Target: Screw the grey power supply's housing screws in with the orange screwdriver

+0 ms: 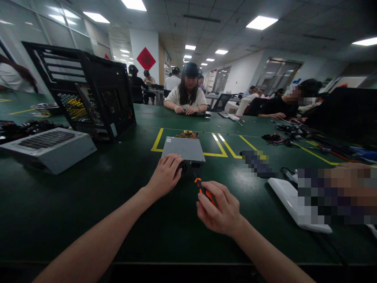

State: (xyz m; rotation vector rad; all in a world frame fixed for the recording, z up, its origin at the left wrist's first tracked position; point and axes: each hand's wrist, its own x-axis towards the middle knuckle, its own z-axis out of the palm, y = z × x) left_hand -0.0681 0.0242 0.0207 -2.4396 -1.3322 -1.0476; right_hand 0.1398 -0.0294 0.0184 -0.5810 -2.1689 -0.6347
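A grey computer power supply (pixel 185 147) lies on the green table in front of me, its coloured cables (pixel 187 135) bunched behind it. My left hand (pixel 166 173) grips its near left edge, fingers over the top, close to the round fan opening. In my right hand (pixel 219 206) is a screwdriver (pixel 203 188) with an orange and black handle. Its thin shaft points at the near face, just below the power socket (pixel 194 164). Whether the tip touches a screw is too small to tell.
To the left stand a black computer case (pixel 88 94) and a second, larger power supply (pixel 50 147). On the right lie a white device (pixel 287 198) and loose cables (pixel 277 140). A person (pixel 188 92) sits across the table; another person (pixel 285 104) is at the right.
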